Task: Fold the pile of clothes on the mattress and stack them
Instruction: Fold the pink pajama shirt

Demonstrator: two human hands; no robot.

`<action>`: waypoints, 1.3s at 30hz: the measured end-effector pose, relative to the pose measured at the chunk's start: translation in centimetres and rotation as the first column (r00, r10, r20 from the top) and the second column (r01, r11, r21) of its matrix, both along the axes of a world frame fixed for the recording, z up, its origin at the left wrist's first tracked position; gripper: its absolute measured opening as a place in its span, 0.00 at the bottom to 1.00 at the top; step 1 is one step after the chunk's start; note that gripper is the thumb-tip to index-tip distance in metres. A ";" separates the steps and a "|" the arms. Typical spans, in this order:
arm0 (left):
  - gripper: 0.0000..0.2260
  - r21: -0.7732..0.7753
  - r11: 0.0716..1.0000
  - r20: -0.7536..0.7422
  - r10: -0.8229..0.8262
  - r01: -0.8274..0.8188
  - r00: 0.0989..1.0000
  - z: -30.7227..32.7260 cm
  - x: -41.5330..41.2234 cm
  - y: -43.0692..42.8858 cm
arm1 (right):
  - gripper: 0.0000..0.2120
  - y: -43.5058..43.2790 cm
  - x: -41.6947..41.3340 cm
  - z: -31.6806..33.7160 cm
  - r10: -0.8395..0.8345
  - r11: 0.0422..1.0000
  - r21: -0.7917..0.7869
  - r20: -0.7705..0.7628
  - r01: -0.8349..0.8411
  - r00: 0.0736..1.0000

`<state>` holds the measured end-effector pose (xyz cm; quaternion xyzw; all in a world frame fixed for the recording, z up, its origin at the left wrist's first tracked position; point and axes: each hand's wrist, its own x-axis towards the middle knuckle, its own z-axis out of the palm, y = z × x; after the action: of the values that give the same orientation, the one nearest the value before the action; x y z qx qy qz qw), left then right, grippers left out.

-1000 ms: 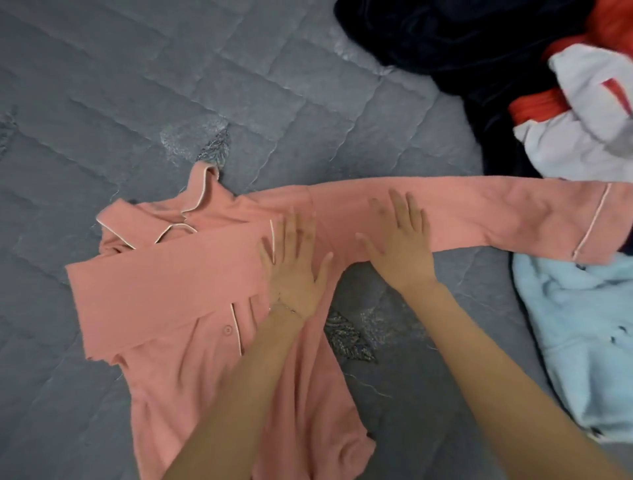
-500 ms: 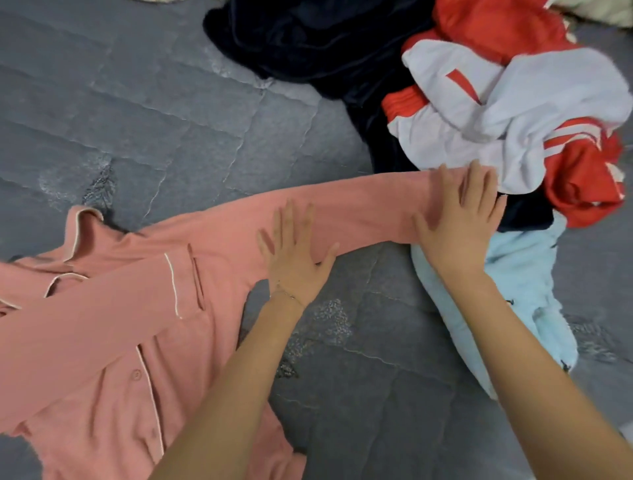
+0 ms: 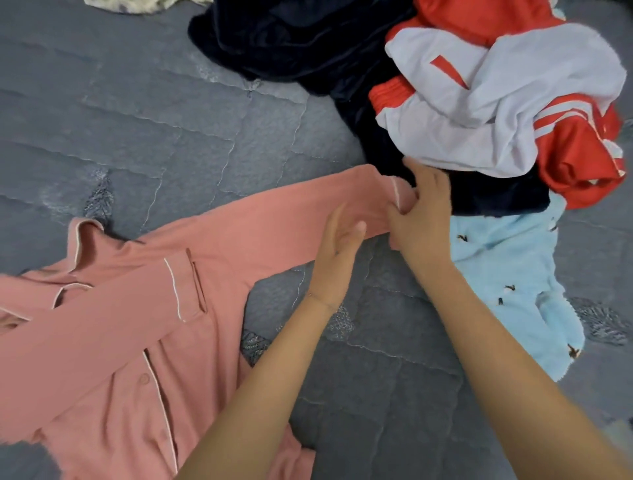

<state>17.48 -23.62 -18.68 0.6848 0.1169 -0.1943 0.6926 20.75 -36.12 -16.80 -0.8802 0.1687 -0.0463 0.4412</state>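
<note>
A pink shirt is lying flat on the grey mattress, front side up. One sleeve is lying folded across its chest. The other sleeve is stretching out toward the pile of clothes.

The right hand is holding the cuff of that other sleeve. Its fingers are curling round the cuff and pinching it, so the cloth is bunching up a little. The left hand is lying on the same sleeve, just beside the right hand. Its fingers are straight and close together, and they are not grabbing anything. It may be pressing the sleeve down, but the hand is turned on its side, so that is hard to see.

The pile is sitting at the top right. A dark blue cloth is lying at the back and under the others. A red and white top is sitting crumpled on it. A light blue cloth with small dark marks is lying nearer, just beside the right arm and touching the dark blue cloth. A bit of cream cloth is peeking in at the top edge.
</note>
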 end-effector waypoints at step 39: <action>0.29 0.808 0.430 0.254 0.364 -0.403 0.896 -3.1 -17.9 49.4 | 0.31 32.5 -11.8 -6.0 0.537 0.610 -0.270 -0.550 -0.745 0.639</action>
<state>-0.39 25.78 -21.80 0.8910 0.3339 0.0634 0.3009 8.97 -3.58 -22.84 -0.9469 -0.0942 0.2677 0.1508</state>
